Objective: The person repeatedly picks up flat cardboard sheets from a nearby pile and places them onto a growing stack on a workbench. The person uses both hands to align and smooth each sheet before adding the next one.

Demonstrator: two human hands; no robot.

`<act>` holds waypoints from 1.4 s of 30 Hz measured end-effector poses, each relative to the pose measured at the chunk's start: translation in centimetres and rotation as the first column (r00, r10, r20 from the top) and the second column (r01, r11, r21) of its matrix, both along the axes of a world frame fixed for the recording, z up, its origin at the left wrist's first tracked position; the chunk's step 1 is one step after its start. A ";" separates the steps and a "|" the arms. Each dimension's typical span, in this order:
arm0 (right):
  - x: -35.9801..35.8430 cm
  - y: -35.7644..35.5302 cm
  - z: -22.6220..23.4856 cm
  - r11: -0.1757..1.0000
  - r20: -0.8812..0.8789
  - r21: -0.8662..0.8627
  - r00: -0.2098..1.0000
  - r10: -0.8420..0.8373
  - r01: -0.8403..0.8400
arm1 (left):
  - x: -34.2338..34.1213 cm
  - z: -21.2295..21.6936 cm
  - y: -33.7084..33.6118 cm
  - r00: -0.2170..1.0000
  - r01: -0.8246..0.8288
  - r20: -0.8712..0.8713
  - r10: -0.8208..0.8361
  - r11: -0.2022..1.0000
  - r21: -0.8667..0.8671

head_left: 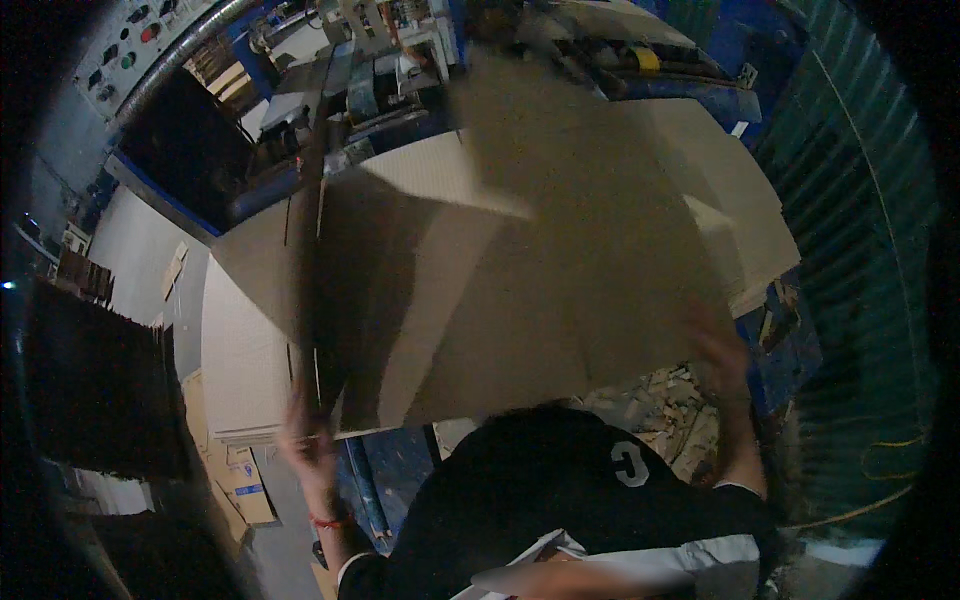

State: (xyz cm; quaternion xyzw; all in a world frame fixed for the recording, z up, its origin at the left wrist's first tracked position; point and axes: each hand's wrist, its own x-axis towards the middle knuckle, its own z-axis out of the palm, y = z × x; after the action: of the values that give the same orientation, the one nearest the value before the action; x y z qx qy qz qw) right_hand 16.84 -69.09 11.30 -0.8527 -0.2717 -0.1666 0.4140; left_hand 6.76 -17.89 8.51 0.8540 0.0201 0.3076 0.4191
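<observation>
A large brown cardboard sheet [590,240] is raised and tilted in front of me, blurred by motion. Beneath it lies a stack of corrugated cardboard sheets [245,350], its near left corner showing. My left hand [308,440], with a red band at the wrist, is closed at the near end of a cardboard edge that stands up almost edge-on. At the right border of the raised sheet is my right hand [718,350]; its fingers are smeared, so their grip does not show.
Beyond the stack stands a blue machine with rollers [660,65]. A control panel [130,55] with buttons is at the far left. Cardboard scraps [680,410] lie below on the right, beside a green corrugated wall [860,230]. Flat cardboard pieces [240,485] are on the floor at left.
</observation>
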 end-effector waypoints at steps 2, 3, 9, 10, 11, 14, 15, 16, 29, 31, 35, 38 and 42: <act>0.9 1.2 -2.1 0.854 -0.001 -0.519 0.999 0.047 -0.041 | 1.9 -0.3 -3.3 0.969 0.159 -0.231 -0.088 0.937 0.311; 1.4 1.5 -2.9 0.856 0.049 -0.511 0.992 0.116 -0.075 | 2.8 -0.2 -4.5 0.939 0.272 -0.314 -0.140 0.861 0.429; 4.5 1.3 -4.3 0.851 0.099 -0.499 0.965 0.242 -0.162 | 5.4 0.8 -5.9 0.895 0.384 -0.431 -0.115 0.691 0.613; 5.1 1.1 -4.2 0.842 0.056 -0.511 0.971 0.232 -0.172 | 5.6 0.8 -5.8 0.905 0.374 -0.410 -0.119 0.683 0.627; 5.8 0.9 -4.1 0.841 0.029 -0.509 0.973 0.230 -0.184 | 5.9 0.8 -5.7 0.902 0.380 -0.416 -0.113 0.665 0.643; 9.3 0.6 -3.7 0.755 -0.049 -0.629 0.979 0.200 -0.186 | 7.7 0.6 -5.2 0.931 0.296 -0.359 -0.056 0.691 0.660; 10.8 0.6 -3.6 0.727 -0.017 -0.670 0.982 0.186 -0.149 | 8.6 0.6 -4.7 0.938 0.294 -0.337 -0.083 0.706 0.645; 12.5 0.8 -3.4 0.703 0.036 -0.702 0.982 0.187 -0.108 | 9.8 0.6 -4.2 0.945 0.290 -0.308 -0.109 0.713 0.639; 28.6 7.8 -3.1 0.632 0.121 -0.720 0.949 -0.291 0.286 | 30.5 0.3 -0.9 0.985 0.170 -0.053 -0.162 0.967 0.188; 26.3 6.4 -3.2 0.642 0.232 -0.659 0.918 -0.323 0.392 | 28.4 1.1 0.2 1.000 -0.018 -0.005 0.028 0.767 0.642; 17.8 -0.8 -3.6 0.747 -0.034 -0.325 0.782 -0.622 0.580 | 17.4 0.2 4.3 0.919 -0.252 -0.163 0.360 0.852 0.459; 11.8 -5.7 -6.2 0.419 0.115 -0.267 0.461 -0.880 0.868 | 9.7 -2.4 7.5 0.733 -0.662 0.010 0.681 0.709 0.243; 9.6 -7.4 -9.4 0.227 0.145 -0.486 0.334 -0.931 0.844 | 3.7 -6.7 9.6 0.480 -0.827 -0.137 0.867 0.499 0.259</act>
State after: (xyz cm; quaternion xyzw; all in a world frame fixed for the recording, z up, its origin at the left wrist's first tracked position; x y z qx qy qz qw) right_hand 26.46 -76.50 1.93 -0.9357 0.2702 -0.2232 0.0402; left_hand 10.50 -8.30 1.81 0.7931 0.4678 0.3652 0.1372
